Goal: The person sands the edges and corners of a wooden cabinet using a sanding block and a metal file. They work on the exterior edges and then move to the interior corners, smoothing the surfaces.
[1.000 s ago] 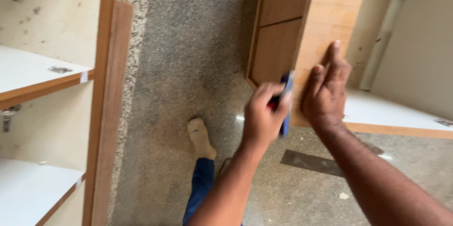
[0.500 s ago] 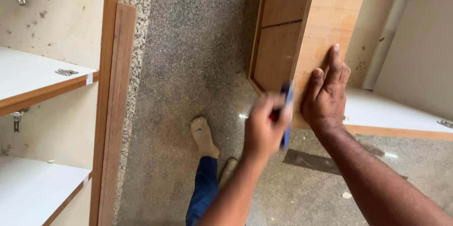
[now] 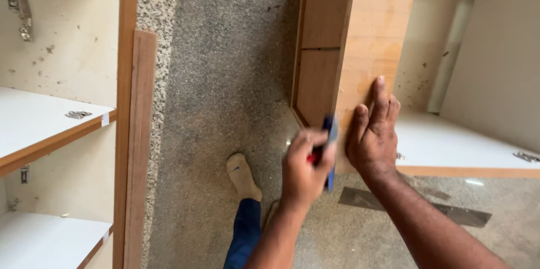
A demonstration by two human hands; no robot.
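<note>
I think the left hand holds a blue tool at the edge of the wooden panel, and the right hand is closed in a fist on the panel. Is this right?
Not quite. In the head view the right hand lies flat with fingers extended on the wooden panel, not in a fist. The left hand does hold the blue tool at the edge.

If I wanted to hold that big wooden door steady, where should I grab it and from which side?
Probably the wooden cabinet door is best steadied on its broad plywood face near the free edge, coming from the right, as the right hand does with flat fingers. The face is wide and flat, so a palm presses well there. The left hand works a blue tool along the thin edge, so keep clear of that.
</note>
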